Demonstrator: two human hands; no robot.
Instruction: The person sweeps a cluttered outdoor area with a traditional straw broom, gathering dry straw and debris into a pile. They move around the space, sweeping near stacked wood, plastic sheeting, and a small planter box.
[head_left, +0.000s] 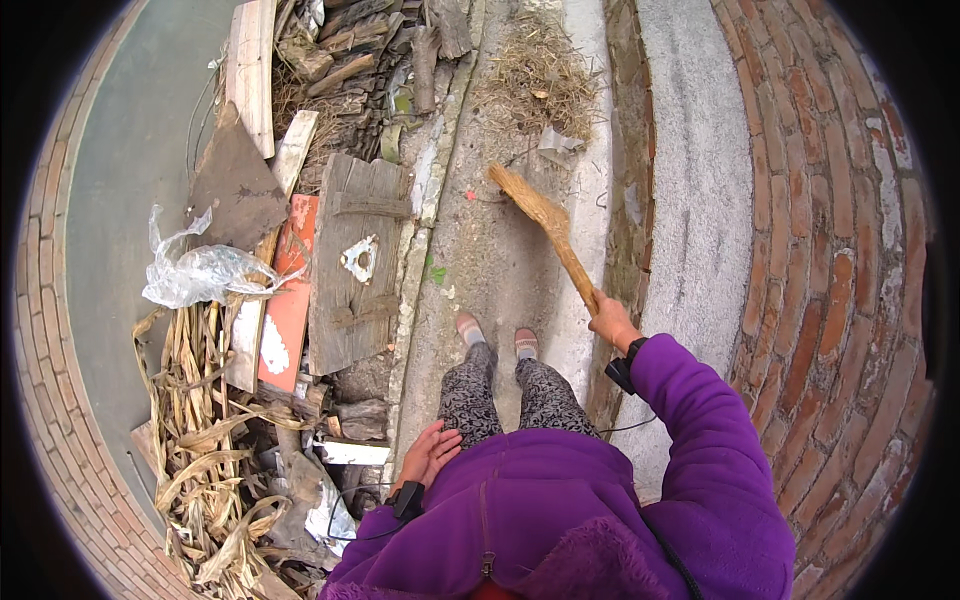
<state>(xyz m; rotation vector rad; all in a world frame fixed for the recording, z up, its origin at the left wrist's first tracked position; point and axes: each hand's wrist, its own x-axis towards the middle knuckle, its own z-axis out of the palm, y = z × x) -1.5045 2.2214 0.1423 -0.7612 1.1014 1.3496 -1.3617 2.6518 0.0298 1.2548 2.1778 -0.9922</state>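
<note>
My right hand [613,322] is wrapped round the handle of a straw-coloured hand broom [545,210], held out ahead of me. Its bristle end slants up and to the left over the concrete path. Beyond the broom lies a heap of dry straw and twigs [540,82], with a crumpled pale scrap [558,143] at its near side. Near my waist hangs my left hand [430,452], holding nothing, its fingers stretched out.
Along the left lie split firewood [345,45], a weathered wooden board [355,265], an orange panel [292,300], a clear plastic bag [205,272] and dry corn stalks [205,430]. A brick wall [830,290] rises on the right. My feet [526,342] stand on the concrete path [455,290].
</note>
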